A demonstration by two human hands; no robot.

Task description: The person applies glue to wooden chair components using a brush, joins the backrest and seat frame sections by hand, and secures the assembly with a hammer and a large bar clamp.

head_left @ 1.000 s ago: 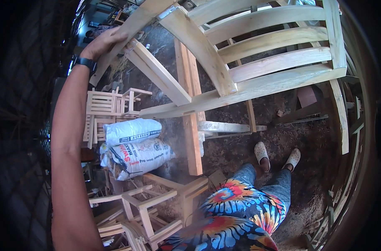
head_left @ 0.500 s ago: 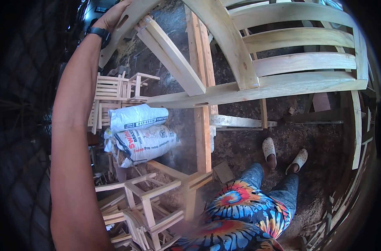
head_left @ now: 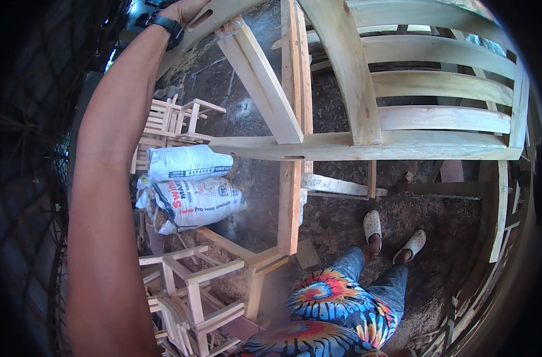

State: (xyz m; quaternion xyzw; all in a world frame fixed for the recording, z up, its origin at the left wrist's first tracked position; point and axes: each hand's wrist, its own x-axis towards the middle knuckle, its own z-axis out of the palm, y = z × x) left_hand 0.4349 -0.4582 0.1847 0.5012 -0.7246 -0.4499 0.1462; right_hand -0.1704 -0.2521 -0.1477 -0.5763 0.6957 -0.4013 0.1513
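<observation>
A large unfinished wooden chair frame (head_left: 336, 146) spans the upper part of the view. Its curved slats (head_left: 440, 85) run across the right side. My left hand (head_left: 186, 10), with a dark watch at the wrist, is closed around a slotted side piece (head_left: 228, 13) of this frame at the upper left. The top edge of the picture cuts off part of its fingers. A short grooved crosspiece (head_left: 262, 83) joins the side piece to the long lower rail. An upright wooden beam (head_left: 289, 202) stands beneath the frame. My right hand is out of view.
Two stacked white printed sacks (head_left: 196, 199) lie left of the beam. Small wooden chair frames (head_left: 196, 291) are piled at the lower left, with more slatted pieces (head_left: 158, 122) behind the sacks. Wood shavings cover the dark floor (head_left: 437, 238) around my light clogs (head_left: 372, 225).
My left hand and the side piece sit slightly further right in the view. The chair frame's lower rail now appears lower and more level, while the sacks have shifted slightly left.
</observation>
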